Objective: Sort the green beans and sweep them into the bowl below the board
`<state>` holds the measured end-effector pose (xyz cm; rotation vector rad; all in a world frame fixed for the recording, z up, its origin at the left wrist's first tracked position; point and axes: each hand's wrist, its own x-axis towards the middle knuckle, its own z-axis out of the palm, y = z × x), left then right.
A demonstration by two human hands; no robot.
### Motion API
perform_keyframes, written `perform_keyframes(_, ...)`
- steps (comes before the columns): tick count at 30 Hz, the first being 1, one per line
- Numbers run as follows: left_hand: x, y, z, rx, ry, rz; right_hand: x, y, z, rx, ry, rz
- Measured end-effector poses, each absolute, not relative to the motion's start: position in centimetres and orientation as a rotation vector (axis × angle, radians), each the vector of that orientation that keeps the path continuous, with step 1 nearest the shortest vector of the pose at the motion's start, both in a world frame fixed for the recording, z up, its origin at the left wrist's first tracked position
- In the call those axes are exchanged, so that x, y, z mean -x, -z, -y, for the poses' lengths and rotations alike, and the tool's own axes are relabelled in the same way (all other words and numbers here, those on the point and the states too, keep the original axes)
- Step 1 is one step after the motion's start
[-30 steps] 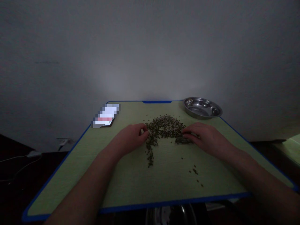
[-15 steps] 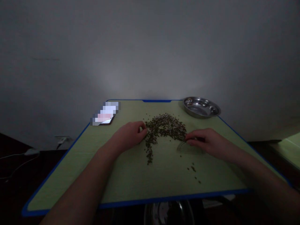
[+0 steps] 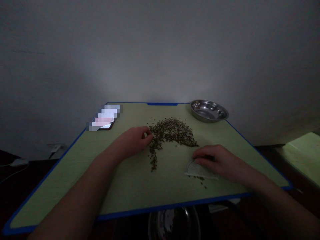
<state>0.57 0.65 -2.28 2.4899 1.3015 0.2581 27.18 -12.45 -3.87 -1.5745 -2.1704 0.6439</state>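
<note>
A pile of small dark seeds or beans lies spread on the light green table, with a narrow tail running toward me on its left. My right hand grips a clear half-round protractor by its curved side, just in front of the pile's right end. Its straight edge faces me, close to several stray seeds. At the pile's left side is my left hand, thumb and fingers curled together at the seeds; whatever is between the fingertips is hidden.
A shallow steel bowl stands at the table's back right corner. A lit phone lies at the back left. Below the blue front edge sits another shiny metal vessel. A wall rises behind the table.
My right hand has drawn the protractor away from the pile's right end, toward me and the stray seeds. My left hand keeps its place by the pile. The view has shifted slightly.
</note>
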Motion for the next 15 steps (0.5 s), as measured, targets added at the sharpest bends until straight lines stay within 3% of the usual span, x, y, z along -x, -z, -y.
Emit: perform_keyframes(15, -0.9, 2.4, -0.6, -2.492, -0.235, -1.276, -26.1, 4.1, 15.1, 1.659, -0.628, 2.161)
